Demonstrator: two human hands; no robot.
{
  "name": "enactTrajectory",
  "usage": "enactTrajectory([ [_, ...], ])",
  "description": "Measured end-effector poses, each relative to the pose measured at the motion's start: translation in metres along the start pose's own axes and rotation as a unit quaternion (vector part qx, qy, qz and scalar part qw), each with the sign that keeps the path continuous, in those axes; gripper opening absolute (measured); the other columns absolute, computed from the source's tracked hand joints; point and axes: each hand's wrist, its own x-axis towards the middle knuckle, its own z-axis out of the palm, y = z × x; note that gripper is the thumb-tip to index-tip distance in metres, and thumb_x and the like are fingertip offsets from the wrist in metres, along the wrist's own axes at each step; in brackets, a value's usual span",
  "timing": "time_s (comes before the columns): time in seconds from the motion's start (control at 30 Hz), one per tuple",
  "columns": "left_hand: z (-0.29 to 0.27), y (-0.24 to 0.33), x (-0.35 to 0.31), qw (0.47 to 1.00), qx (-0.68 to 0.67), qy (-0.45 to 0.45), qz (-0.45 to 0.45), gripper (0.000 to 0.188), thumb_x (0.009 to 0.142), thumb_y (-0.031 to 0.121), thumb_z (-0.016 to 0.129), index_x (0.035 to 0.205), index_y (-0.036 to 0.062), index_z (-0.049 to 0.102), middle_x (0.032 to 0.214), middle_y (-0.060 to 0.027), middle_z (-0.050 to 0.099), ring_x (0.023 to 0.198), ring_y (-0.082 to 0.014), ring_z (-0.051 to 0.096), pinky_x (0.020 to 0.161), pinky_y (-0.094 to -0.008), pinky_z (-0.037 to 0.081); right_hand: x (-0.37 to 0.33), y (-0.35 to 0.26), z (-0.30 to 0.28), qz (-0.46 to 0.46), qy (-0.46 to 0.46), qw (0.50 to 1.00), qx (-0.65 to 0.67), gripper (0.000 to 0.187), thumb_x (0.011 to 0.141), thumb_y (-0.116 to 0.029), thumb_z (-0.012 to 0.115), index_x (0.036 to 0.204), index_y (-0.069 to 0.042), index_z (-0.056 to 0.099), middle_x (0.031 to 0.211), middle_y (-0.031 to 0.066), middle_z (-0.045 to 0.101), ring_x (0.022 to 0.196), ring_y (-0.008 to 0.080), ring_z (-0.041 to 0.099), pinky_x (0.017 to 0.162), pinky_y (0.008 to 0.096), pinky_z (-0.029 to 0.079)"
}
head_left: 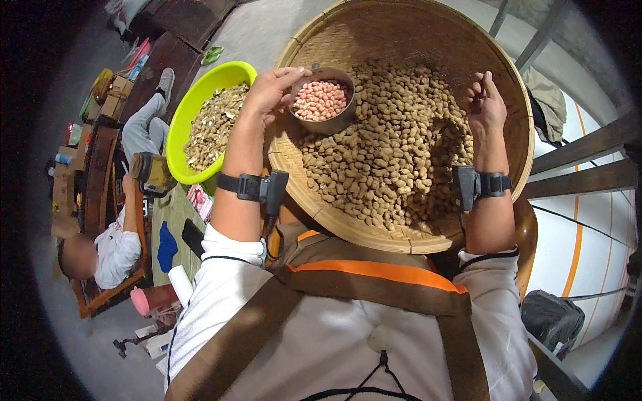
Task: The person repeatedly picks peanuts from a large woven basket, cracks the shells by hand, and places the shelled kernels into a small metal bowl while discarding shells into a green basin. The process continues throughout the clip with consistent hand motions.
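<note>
A metal cup (326,125) of pink shelled peanuts (319,100) sits in a large round woven bamboo basket (401,27), at its left side. Around the cup's right lie many peanuts in their shells (388,147). My left hand (271,97) reaches to the cup's rim, its forefinger stretched out and the other fingers loosely bent, with nothing visible in it. Over the right side of the basket is my right hand (488,103), raised above the peanuts. Its fingers are curled in, and whatever they may hold is hidden.
A lime-green basin (179,130) of broken peanut shells (217,123) stands left of the basket. Further left, a person (117,250) sits on a wooden chair. A dark phone (192,237) and a blue cloth (166,247) lie on a bench. Wooden bars (582,154) flank the right.
</note>
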Motion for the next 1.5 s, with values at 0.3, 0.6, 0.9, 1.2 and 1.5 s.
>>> enactTrajectory([
  [0.3, -0.123, 0.008, -0.015, 0.942, 0.302, 0.139, 0.031, 0.033, 0.091, 0.038, 0.062, 0.096, 0.0075, 0.073, 0.070, 0.0043, 0.057, 0.057, -0.0052, 0.045, 0.048, -0.0220, 0.032, -0.003, -0.001, 0.001, 0.017, -0.006, 1.000, -0.006, 0.027, 0.097, -0.034, 0.055, 0.099, -0.008, 0.058, 0.067, -0.0043, 0.042, 0.059, 0.0086, 0.039, 0.053, 0.0230, 0.034],
  [0.6, -0.140, -0.005, -0.019, 0.880, 0.448, 0.113, 0.111, 0.038, 0.091, 0.029, 0.062, 0.117, 0.0004, 0.063, 0.116, -0.0129, 0.065, 0.108, -0.0184, 0.059, 0.096, -0.0331, 0.042, 0.003, 0.003, -0.003, 0.016, -0.008, 1.000, -0.025, 0.029, 0.096, -0.035, 0.056, 0.099, -0.006, 0.058, 0.066, -0.0028, 0.045, 0.057, 0.0109, 0.043, 0.051, 0.0242, 0.035],
  [0.9, 0.031, -0.016, 0.021, 0.723, 0.603, -0.075, 0.328, 0.027, 0.068, 0.001, 0.069, 0.089, 0.0169, 0.075, 0.095, -0.0071, 0.062, 0.102, -0.0286, 0.056, 0.082, -0.0392, 0.049, 0.004, 0.003, -0.007, 0.014, -0.007, 0.999, -0.046, 0.032, 0.096, -0.037, 0.056, 0.099, -0.006, 0.059, 0.066, -0.0018, 0.047, 0.059, 0.0109, 0.045, 0.051, 0.0248, 0.036],
  [1.2, 0.037, -0.033, 0.034, 0.663, 0.614, -0.076, 0.422, 0.020, 0.068, 0.004, 0.069, 0.084, 0.0144, 0.073, 0.090, -0.0047, 0.061, 0.095, -0.0263, 0.058, 0.079, -0.0384, 0.049, 0.001, 0.002, -0.005, 0.022, -0.005, 0.999, -0.038, 0.030, 0.097, -0.036, 0.054, 0.097, -0.006, 0.058, 0.065, -0.0018, 0.047, 0.057, 0.0108, 0.044, 0.050, 0.0238, 0.036],
  [1.5, 0.013, -0.020, 0.029, 0.746, 0.524, -0.018, 0.410, 0.017, 0.074, 0.020, 0.074, 0.090, 0.0130, 0.070, 0.087, -0.0072, 0.064, 0.091, -0.0301, 0.061, 0.073, -0.0410, 0.050, 0.000, 0.004, -0.002, 0.002, 0.013, 0.999, -0.032, 0.028, 0.097, -0.033, 0.055, 0.097, -0.005, 0.059, 0.065, -0.0011, 0.047, 0.056, 0.0107, 0.042, 0.051, 0.0251, 0.036],
])
